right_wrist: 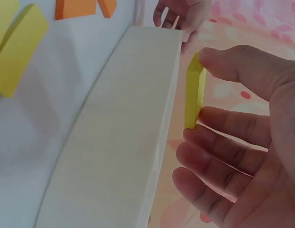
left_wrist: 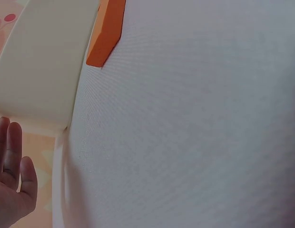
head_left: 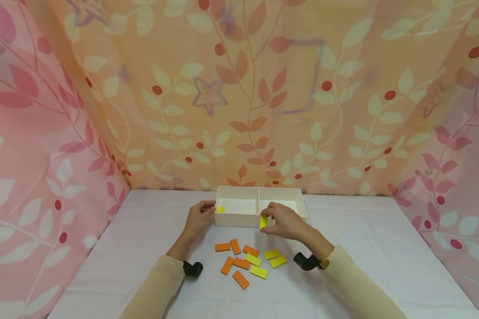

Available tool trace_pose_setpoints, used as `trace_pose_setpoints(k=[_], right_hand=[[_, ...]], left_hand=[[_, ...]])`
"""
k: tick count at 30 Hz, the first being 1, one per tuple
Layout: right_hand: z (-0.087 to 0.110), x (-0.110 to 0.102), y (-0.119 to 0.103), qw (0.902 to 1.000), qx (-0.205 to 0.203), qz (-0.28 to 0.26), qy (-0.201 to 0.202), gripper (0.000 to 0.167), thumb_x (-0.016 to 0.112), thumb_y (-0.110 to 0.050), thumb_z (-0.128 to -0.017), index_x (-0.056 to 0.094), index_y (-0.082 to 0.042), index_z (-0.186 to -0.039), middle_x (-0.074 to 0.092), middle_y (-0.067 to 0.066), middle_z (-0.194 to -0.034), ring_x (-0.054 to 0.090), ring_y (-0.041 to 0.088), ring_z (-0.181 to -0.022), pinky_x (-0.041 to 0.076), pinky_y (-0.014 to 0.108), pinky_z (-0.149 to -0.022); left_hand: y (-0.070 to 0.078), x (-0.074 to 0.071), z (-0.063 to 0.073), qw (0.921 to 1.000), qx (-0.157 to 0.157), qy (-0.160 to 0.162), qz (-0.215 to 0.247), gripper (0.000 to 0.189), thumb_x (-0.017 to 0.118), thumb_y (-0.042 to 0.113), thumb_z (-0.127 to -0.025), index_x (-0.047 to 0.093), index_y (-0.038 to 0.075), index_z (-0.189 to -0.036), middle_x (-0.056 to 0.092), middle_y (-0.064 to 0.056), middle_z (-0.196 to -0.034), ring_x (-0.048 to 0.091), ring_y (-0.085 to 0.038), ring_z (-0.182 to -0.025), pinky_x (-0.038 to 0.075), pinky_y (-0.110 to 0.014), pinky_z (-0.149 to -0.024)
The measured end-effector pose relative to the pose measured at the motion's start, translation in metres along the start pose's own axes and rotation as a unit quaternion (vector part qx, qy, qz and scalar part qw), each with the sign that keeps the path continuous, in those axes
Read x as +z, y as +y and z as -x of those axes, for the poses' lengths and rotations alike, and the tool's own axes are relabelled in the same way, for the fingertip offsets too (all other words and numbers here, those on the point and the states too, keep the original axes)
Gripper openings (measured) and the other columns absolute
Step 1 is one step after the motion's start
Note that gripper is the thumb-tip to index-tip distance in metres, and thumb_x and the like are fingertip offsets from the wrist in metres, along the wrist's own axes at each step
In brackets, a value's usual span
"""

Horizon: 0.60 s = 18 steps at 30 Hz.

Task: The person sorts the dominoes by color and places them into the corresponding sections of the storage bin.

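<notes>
My right hand (head_left: pixel 285 221) pinches a yellow rectangular tile (head_left: pixel 263 222) between thumb and fingers, upright in front of the white two-compartment box (head_left: pixel 235 220) near its divider. The right wrist view shows this tile (right_wrist: pixel 195 92) held by its ends, level with the box rim. At the box's left end is my left hand (head_left: pixel 198 220), its fingertips right at the end wall. Those fingers (left_wrist: pixel 13 147) look loosely extended in the left wrist view. Another yellow tile (head_left: pixel 221 209) lies in the left compartment, by its left wall.
Several orange tiles (head_left: pixel 241 280) and several yellow tiles (head_left: pixel 258 272) lie scattered on the white tabletop (head_left: pixel 135 230) between my forearms. A patterned cloth (head_left: pixel 247 102) hangs behind the box, with pink cloth on both sides.
</notes>
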State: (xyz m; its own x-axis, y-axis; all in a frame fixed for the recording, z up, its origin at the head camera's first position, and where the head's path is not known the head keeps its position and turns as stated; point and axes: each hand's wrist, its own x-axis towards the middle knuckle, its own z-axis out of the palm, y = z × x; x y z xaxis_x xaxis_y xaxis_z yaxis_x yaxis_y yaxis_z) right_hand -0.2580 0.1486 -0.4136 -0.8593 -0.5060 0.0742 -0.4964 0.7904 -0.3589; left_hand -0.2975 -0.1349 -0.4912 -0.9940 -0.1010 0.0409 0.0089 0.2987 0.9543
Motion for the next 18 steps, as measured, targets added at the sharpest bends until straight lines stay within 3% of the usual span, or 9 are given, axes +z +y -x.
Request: trace_pose_setpoints(k=[9,18], right_hand=[[-0.009,-0.006,-0.003,0.9998,-0.014,0.012,0.008,0.039,0.08,-0.031,-0.078,0.071,-0.009,-0.109,0.063,0.003,-0.098,0.06,0.016,-0.088,0.053,0.03,-0.078],[-0.018,-0.006,0.0,0.9995,-0.021,-0.011,0.022,0.037,0.08,-0.028,-0.079,0.07,-0.008,-0.109,0.063,0.004,-0.098,0.062,0.024,-0.092,0.053,0.031,-0.078]], left_hand=[[0.0,0.0,-0.001,1.0,-0.006,0.004,0.0,0.029,0.062,0.013,-0.094,0.066,0.004,-0.121,0.066,-0.016,-0.114,0.058,-0.024,-0.096,0.048,-0.019,-0.076],[-0.002,0.0,0.0,1.0,-0.003,0.003,-0.004,0.028,0.062,0.013,-0.094,0.065,0.002,-0.121,0.066,-0.017,-0.113,0.058,-0.024,-0.096,0.048,-0.019,-0.075]])
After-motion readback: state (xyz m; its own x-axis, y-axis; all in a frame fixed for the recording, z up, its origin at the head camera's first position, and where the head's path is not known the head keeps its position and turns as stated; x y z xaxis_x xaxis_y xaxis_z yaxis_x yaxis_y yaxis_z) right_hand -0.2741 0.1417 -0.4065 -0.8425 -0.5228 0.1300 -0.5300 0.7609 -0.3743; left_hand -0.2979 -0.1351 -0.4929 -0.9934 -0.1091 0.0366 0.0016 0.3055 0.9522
